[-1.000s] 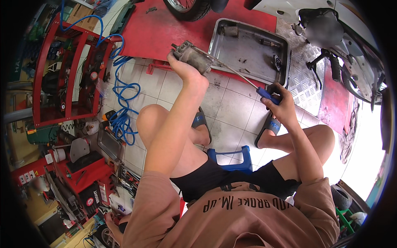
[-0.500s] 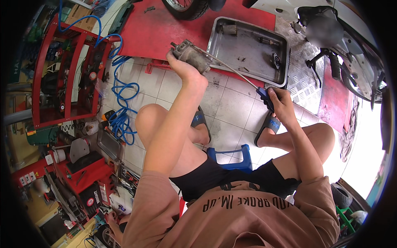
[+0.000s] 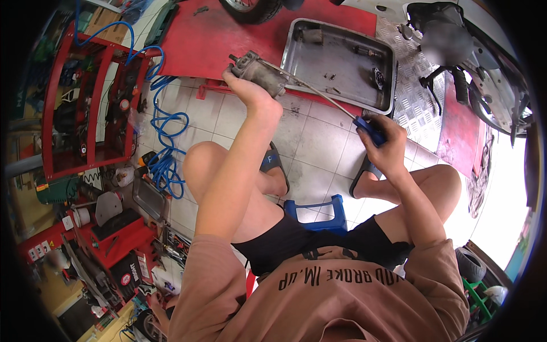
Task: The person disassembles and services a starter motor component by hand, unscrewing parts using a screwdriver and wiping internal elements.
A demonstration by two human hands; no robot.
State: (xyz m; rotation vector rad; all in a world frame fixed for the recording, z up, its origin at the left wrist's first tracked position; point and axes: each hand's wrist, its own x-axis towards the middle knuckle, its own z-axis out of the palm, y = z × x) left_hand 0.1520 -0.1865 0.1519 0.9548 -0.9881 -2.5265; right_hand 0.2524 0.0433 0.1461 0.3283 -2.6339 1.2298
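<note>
My left hand (image 3: 250,94) is wrapped round a grimy grey starter motor (image 3: 261,74), a metal cylinder held up over the near edge of the red platform. A long screwdriver (image 3: 325,97) slants from the motor's upper side down to my right hand (image 3: 387,139). Its blue handle sits in the grip of my right fingers, and its tip meets the motor near the end cap, though the exact contact is too small to tell. Behind them, a metal tray (image 3: 341,102) on the platform holds a short cylinder (image 3: 311,37), a dark round part (image 3: 377,78) and several small pieces.
Below my hands stands a blue plastic stool (image 3: 336,219) between my legs. A coiled blue hose (image 3: 165,165) lies on the tiles beside a red tool cart (image 3: 51,137). A motorbike (image 3: 484,74) is at the far right; a wheel (image 3: 250,8) rests on the red platform (image 3: 199,45).
My right fingers have shifted round the screwdriver handle, and the hand has turned. The motor has moved slightly left and up with my left hand.
</note>
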